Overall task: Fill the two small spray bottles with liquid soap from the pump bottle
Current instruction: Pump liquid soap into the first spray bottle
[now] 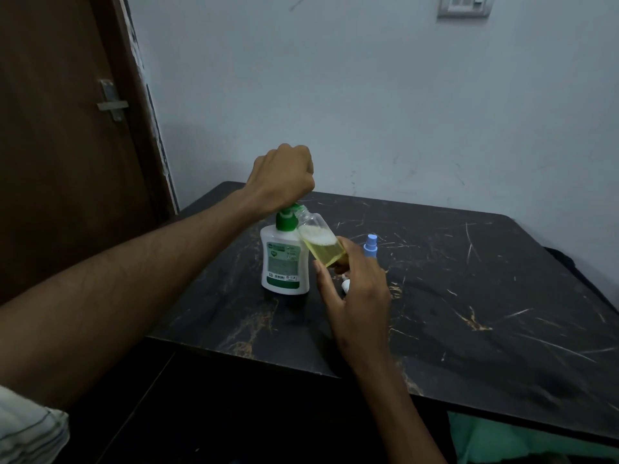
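A white pump bottle [284, 262] with green pump stands mid-frame. Touching it, a tilted clear spray bottle [320, 241] holds yellow soap. A blue-capped one [370, 246] stands right

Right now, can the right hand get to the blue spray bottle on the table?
Probably not yet: the right hand is holding the tilted clear bottle at the pump bottle. The blue spray bottle stands just behind it, with nothing between.

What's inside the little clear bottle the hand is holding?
The clear bottle, tilted against the pump bottle, holds yellow liquid soap with white foam on top, filling roughly the lower half. The right hand covers its bottom, so that part stays hidden.
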`<state>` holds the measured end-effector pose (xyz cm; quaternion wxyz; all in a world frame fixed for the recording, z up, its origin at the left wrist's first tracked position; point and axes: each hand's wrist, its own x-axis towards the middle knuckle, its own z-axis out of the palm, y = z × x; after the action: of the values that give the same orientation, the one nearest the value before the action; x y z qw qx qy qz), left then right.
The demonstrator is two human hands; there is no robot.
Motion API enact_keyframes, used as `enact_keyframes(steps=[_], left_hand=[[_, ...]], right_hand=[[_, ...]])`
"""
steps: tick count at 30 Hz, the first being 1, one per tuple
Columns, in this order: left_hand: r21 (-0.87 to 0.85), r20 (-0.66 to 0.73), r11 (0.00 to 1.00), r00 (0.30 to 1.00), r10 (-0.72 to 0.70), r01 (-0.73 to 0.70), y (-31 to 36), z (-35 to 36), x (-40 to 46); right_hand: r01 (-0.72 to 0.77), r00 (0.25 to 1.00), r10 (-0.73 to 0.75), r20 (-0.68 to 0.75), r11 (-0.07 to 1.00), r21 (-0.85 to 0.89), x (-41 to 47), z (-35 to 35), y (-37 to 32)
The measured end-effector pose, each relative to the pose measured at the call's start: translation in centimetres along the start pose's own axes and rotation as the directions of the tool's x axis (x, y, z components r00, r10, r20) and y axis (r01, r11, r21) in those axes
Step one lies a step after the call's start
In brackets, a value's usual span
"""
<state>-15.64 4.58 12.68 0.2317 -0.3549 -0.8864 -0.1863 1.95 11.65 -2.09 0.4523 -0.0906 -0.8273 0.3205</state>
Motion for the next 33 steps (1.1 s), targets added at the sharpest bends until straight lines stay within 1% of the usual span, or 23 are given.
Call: enact_keyframes(steps=[5, 12, 16, 18, 24, 29, 33], left_hand=[[0.063, 0.018, 0.997, 0.999, 0.041, -0.042, 0.6, -0.6, 0.3], [0.027, -0.003, 0.999, 1.0, 0.018, -0.018, 0.2, -0.2, -0.1], [0.065, 0.029, 0.996, 0.998, 0.052, -0.053, 0.7, -0.8, 0.0], [0.067, 0.024, 0.996, 0.998, 0.063, -0.065, 0.9, -0.9, 0.2], [0.041, 0.019, 0.999, 1.0, 0.015, -0.016, 0.5, -0.3, -0.1], [0.083, 0.049, 0.995, 0.998, 0.048, -0.052, 1.0, -0.9, 0.1], [0.053, 0.025, 0.998, 1.0, 0.018, -0.019, 0.8, -0.4, 0.0]], right_hand=[[-0.005, 1.0, 0.005, 0.009, 1.0, -0.004, 0.0, 0.0, 0.0], [-0.008, 1.0, 0.008, 0.011, 1.0, -0.007, 0.0, 0.1, 0.1], [-0.003, 1.0, 0.004, 0.014, 1.0, -0.013, 0.0, 0.0, 0.1], [-0.002, 1.0, 0.002, 0.01, 1.0, -0.007, 0.0, 0.0, 0.1], [-0.001, 1.0, 0.001, 0.003, 1.0, -0.001, 0.0, 0.0, 0.0], [0.0, 1.0, 0.0, 0.014, 1.0, 0.009, 0.0, 0.0, 0.2], [-0.001, 1.0, 0.001, 0.005, 1.0, 0.007, 0.0, 0.0, 0.2]])
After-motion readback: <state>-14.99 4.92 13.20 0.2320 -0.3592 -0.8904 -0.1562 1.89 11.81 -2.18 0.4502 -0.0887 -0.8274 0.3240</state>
